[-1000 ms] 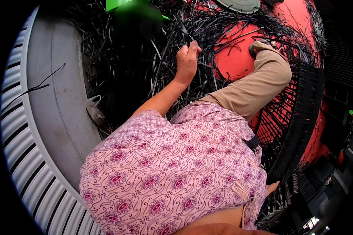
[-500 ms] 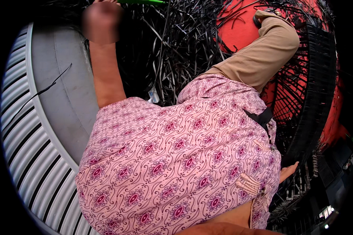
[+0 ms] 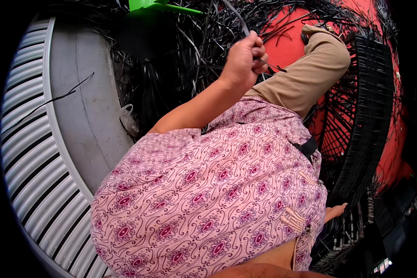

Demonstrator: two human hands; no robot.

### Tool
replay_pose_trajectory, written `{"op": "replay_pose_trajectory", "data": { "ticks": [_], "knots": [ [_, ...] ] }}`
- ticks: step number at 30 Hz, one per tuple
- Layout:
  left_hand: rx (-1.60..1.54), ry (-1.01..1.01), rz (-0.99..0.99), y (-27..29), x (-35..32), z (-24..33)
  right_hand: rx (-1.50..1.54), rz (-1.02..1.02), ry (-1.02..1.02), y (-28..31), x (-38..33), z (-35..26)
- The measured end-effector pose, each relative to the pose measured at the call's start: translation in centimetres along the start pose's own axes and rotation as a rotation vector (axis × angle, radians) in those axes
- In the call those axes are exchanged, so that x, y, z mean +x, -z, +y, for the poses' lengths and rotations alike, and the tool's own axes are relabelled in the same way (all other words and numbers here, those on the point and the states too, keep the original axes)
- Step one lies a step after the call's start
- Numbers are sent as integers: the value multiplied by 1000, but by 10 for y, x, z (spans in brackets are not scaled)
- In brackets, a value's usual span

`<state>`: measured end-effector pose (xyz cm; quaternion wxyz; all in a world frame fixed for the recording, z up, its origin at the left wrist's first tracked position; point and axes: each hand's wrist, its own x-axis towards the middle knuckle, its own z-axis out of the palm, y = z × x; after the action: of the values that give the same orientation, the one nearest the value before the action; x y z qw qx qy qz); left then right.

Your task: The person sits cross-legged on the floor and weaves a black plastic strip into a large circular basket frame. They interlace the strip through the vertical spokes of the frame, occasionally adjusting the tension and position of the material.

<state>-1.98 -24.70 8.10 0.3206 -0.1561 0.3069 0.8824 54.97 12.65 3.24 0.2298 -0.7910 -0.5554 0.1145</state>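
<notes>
My left hand [image 3: 246,58] is raised above my bent leg, its fingers closed round a dark, flat weaving strip [image 3: 238,16]. One length of the strip runs upward from the fist, and a short end sticks out below it. At the right, my right hand [image 3: 336,212] shows only in part past the edge of my patterned shirt. Its visible fingers look stretched out beside a black woven panel [image 3: 368,116]. Beyond the panel's woven edge, loose unwoven strips [image 3: 336,120] fan out over a red surface.
A tangle of black strips [image 3: 194,41] lies at the top beside a bright green object [image 3: 164,6]. Left are a grey slab [image 3: 85,92] and a ribbed metal surface [image 3: 32,134], crossed by a loose strip. A crumpled clear plastic bag [image 3: 129,119] lies beside the slab.
My left hand has come from the top left toward the middle with the strip in it. The right hand has shifted slightly left and down.
</notes>
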Motion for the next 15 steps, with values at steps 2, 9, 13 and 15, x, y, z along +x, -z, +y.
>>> {"op": "replay_pose_trajectory", "data": {
  "ticks": [2, 9, 13, 15],
  "knots": [
    [85, 0, 66, 10, 16, -14, 14, -10, -2, -4, 0, 0],
    [241, 10, 347, 60, 33, -34, 31, -41, 10, -9, 2, 4],
    [460, 156, 257, 55, 14, -64, 33, -62, 19, -12, 5, 6],
    [621, 126, 146, 66, 7, -77, 27, -62, 24, -11, 5, 6]
  ]
}}
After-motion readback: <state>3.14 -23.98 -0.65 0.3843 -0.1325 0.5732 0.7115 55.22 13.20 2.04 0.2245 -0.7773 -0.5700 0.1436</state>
